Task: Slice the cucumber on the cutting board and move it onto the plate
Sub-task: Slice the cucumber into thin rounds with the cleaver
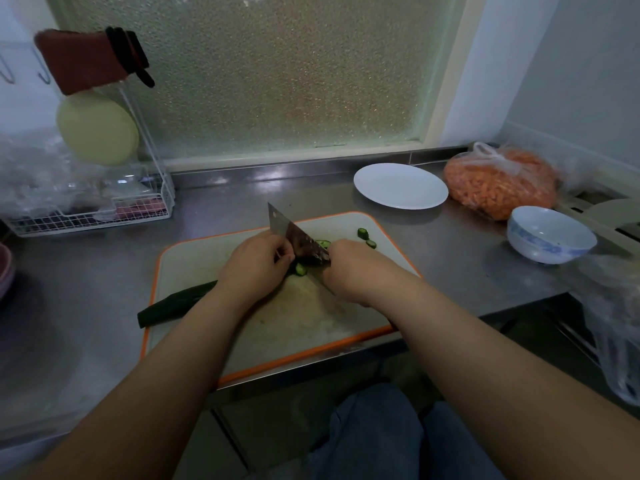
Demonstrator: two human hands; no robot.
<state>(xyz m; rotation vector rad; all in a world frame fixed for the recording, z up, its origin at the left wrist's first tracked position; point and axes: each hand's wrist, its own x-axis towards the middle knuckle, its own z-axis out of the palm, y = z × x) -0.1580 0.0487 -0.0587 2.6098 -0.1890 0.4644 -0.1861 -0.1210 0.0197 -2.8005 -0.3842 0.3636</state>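
On the cutting board (pixel 263 327), the left hand (pixel 256 268) is steadying the cucumber (pixel 173 303) while the right hand (pixel 353 268) is grasping the knife (pixel 298 240), slicing beside it.

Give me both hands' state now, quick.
Left hand: fingers curled on the cucumber, holding it to the board.
Right hand: gripping the knife.

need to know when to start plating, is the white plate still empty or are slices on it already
Empty. The white plate shows only bare surface; the cut slices lie on the cutting board.
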